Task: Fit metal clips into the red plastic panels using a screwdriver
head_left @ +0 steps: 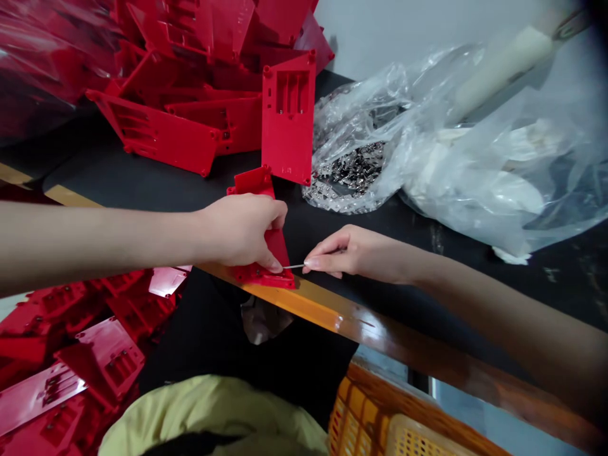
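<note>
My left hand is closed on a red plastic battery housing at the front edge of the table, its thumb pressed near the lower end of the part. Much of that housing is hidden under my fingers. Between the thumb and fingers of my right hand is a thin, straight metal rod, perhaps a slim hand tool. Its far end reaches the housing beside my left thumb; what it touches there is too small to make out. Just beyond, another red housing with battery slots lies face up.
Red housings are heaped at the back left, and more lie below at the left. A clear bag of small metal contacts lies behind my right hand, beside white bagged material. A yellow basket stands below the wooden table edge.
</note>
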Available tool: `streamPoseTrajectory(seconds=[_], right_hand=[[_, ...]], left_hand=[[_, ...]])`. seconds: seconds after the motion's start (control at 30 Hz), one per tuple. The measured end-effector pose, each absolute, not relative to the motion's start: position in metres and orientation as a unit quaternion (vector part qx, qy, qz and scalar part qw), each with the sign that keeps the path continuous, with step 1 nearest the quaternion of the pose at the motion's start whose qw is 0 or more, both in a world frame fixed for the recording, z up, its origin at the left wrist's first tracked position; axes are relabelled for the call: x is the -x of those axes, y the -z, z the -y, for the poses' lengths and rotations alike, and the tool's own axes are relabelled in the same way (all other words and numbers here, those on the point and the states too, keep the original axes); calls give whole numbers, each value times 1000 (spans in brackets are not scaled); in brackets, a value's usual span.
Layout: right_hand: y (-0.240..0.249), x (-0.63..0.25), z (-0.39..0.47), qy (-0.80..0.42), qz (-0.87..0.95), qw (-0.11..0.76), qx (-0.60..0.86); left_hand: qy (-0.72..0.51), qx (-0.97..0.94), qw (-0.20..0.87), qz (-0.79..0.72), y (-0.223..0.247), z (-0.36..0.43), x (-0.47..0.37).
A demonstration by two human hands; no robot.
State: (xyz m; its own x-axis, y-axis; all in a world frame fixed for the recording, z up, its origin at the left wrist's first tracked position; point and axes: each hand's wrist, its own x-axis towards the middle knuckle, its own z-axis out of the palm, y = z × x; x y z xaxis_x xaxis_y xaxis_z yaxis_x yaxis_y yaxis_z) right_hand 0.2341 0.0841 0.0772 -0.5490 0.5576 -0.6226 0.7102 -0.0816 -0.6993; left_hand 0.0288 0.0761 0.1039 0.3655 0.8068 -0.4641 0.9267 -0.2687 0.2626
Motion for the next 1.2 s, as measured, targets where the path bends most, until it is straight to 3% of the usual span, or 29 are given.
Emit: streamPoseTrajectory(seconds=[0.13,0.3,0.4,0.53,0.67,0.83,1.03,1.2], right_hand=[[-79,-231,-85,588,-665,70,-455],[-77,-235,-76,599,-654,31,-461],[-84,-249,-72,666,-581,-22,-467],[-104,-267,-54,676,-555,-135,-466],[-115,-262,-23,464,-635,-270,-555],[-110,-242,-9,267,-702,-393,-531],[-107,-226,-21,427,-573,-399,-574],[-111,-199,-31,437,-494,-574,-485]], left_hand=[[115,-759,306,-563,-100,-79,-27],[-45,-786,328,-522,-83,-68,-8],[-186,-815,257,-485,-74,-47,10],[-337,-833,55,-435,-53,-8,30],[-360,-874,-52,-321,-23,14,36],[-396,-873,-93,-268,4,9,33],[-402,-859,-160,-275,6,-4,28],[-404,-856,-201,-251,7,-9,28]])
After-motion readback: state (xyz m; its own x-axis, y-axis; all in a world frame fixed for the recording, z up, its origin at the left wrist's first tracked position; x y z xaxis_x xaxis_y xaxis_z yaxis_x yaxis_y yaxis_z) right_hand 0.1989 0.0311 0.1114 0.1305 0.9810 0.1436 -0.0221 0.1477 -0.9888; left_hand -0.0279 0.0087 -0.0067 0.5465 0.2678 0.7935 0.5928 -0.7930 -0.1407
